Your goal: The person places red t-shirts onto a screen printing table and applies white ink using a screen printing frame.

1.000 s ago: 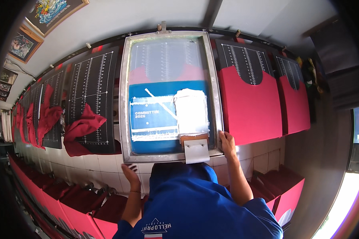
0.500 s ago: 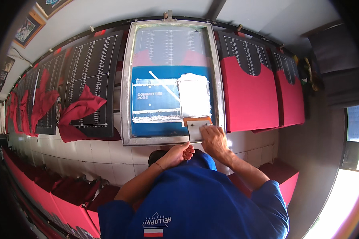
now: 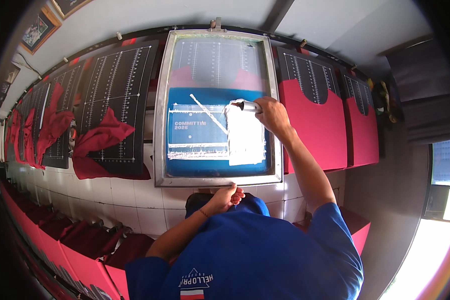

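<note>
A metal-framed printing screen (image 3: 162, 150) lies in front of me, its mesh partly coated blue (image 3: 200, 170). White ink (image 3: 246, 135) covers a block on its right half, with white streaks to the left. My right hand (image 3: 274, 117) is closed on the handle of a squeegee (image 3: 250, 106), tilted at the far end of the white block. My left hand (image 3: 226, 199) rests just below the screen's near edge, fingers curled with nothing visible in them and the thumb tip at the frame. Through the mesh, a red garment shows faintly on the board beneath.
Right of the screen, red garments (image 3: 315, 135) are stretched over black marked boards (image 3: 309, 75). Along the left stand more boards (image 3: 116, 90) with crumpled red cloth (image 3: 102, 135). Behind me runs another row of red-covered boards (image 3: 85, 260). Tiled floor (image 3: 150, 200) shows between the rows.
My right hand has moved the squeegee away from me, from the near end of the white block to its far end, and turned it. My left hand stays near the frame's edge.
</note>
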### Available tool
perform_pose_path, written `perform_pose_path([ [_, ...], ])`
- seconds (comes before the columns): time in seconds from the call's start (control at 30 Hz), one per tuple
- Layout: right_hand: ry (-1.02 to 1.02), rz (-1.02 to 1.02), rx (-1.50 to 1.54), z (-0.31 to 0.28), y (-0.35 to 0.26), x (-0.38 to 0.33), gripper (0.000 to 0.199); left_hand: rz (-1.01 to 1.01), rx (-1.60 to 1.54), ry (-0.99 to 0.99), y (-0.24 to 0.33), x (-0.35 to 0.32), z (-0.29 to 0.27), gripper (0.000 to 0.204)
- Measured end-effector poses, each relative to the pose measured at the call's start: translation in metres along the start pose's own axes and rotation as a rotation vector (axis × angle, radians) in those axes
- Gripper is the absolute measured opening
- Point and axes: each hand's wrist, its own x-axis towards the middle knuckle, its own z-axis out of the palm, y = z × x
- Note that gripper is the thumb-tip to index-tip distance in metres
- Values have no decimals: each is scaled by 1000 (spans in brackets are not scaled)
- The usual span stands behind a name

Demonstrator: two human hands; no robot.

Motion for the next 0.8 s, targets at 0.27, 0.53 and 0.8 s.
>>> perform_pose_path([
  [0.27, -11, -80, -84, 14, -11, -13, 29, 31, 45, 50, -2, -3, 3, 45],
  [0.53, -54, -55, 23, 13, -32, -97, 35, 54, 69, 59, -3, -3, 5, 45],
  [0.8, 54, -19, 70, 28, -46, -149, 40, 471, 1496, 292, 36, -48, 52, 30],
])
